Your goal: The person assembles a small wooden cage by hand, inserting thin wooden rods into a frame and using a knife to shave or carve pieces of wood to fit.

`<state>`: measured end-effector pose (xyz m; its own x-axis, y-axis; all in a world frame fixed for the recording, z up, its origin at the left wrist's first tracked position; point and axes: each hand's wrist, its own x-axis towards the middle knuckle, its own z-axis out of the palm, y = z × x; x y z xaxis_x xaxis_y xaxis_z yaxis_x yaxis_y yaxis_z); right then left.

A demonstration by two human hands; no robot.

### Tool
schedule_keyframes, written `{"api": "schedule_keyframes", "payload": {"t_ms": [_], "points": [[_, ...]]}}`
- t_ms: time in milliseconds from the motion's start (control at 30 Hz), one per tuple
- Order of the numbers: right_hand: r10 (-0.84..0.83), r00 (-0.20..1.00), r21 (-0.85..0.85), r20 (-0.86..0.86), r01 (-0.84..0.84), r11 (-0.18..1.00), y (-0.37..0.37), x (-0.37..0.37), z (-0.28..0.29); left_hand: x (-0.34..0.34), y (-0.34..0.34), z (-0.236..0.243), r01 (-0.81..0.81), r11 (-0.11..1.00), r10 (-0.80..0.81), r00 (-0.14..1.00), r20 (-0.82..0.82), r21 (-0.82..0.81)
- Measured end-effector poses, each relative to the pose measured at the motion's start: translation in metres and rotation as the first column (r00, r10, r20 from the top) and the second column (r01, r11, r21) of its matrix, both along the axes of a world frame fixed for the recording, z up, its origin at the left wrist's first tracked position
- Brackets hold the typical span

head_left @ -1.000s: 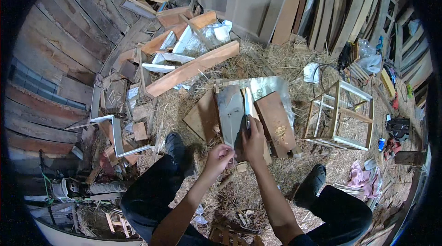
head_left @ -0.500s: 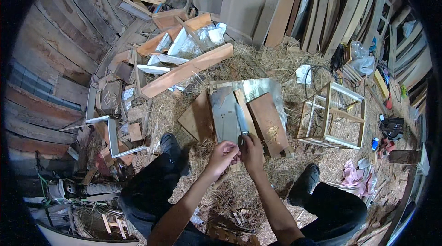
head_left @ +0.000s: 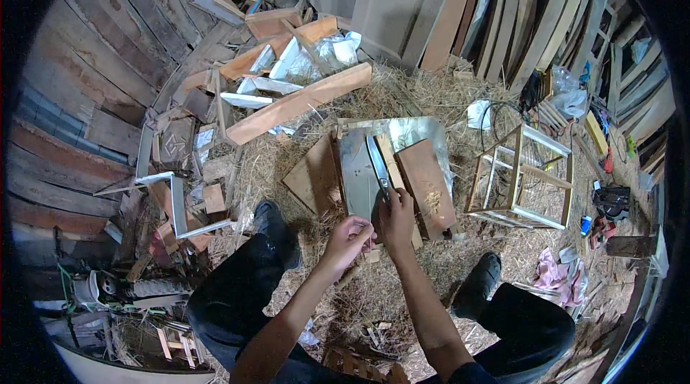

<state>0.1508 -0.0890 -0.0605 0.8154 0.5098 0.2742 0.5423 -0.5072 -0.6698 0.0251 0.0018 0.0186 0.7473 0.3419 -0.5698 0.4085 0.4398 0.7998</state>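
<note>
Wooden frame [head_left: 516,172] on straw [head_left: 460,100], near pink cloth [head_left: 550,274]

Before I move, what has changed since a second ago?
The knife in the right hand has swung its tip left, over the grey board. Nothing was visibly taken up or let go. The left hand stays pinched; the brown board and wooden frame stayed put.

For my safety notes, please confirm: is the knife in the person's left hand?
No, the right hand holds the knife, its blade pointing away from the body.
</note>
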Motion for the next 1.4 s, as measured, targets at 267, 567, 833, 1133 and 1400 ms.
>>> {"api": "schedule_keyframes", "payload": {"t_ms": [267,567,833,1133,1400], "points": [[-0.046,0.997,0.003,0.063,0.046,0.999,-0.03,-0.011,-0.006,-0.001,-0.003,0.003,-0.04,0.999,0.041,0.998,0.056,-0.012],[0.115,0.921,0.042,-0.372,-0.107,0.993,-0.087,-0.031,0.085,0.013,-0.017,0.022,0.054,0.998,-0.057,0.994,0.093,0.037],[0.305,0.772,-0.031,-0.558,-0.386,0.922,-0.184,-0.022,0.194,0.034,-0.086,0.083,0.23,0.97,-0.24,0.948,0.21,0.073],[0.041,0.933,0.169,-0.358,0.021,0.985,-0.284,0.034,0.219,0.019,-0.151,0.104,0.465,0.841,-0.525,0.826,0.208,0.275],[-0.365,0.893,0.149,-0.264,0.412,0.899,-0.334,0.103,0.179,0.1,-0.226,0.095,0.278,0.649,-0.481,0.872,0.098,0.709]]}}
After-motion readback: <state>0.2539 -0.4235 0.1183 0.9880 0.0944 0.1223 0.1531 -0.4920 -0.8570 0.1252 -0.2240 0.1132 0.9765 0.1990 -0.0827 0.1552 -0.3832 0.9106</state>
